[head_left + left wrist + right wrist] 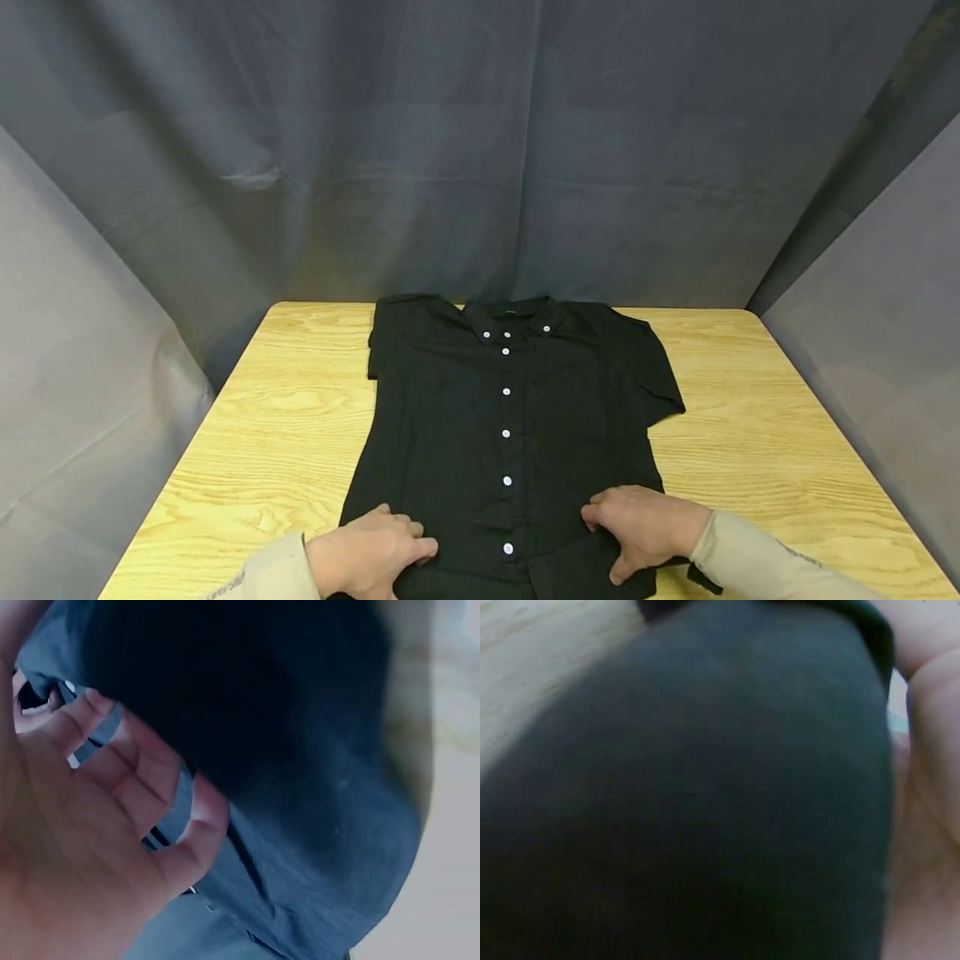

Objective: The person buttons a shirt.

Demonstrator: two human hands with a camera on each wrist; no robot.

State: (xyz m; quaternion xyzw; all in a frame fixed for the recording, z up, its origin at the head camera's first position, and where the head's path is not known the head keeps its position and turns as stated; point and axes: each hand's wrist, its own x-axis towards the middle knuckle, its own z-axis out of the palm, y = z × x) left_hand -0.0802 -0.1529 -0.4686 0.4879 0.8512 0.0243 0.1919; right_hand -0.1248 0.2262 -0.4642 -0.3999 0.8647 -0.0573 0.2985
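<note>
A black short-sleeved button-up shirt [457, 433] lies front up, its collar toward the far edge and white buttons down the middle. At its lower left, my left hand [378, 550] grips the cloth. In the left wrist view the curled fingers of the left hand [127, 787] go behind a raised fold of the shirt [315, 840]. My right hand [641, 529] holds the lower right part, thumb and fingers bent toward each other. Raised dark cloth [705, 795] fills most of the right wrist view and hides the fingertips of the right hand [934, 780].
The shirt rests on a light wood-grain table [750, 450]. A grey curtain [420, 150] hangs behind the far edge, and pale cloth panels [67, 400] stand at both sides. A flap of cloth lies turned over near the right hand.
</note>
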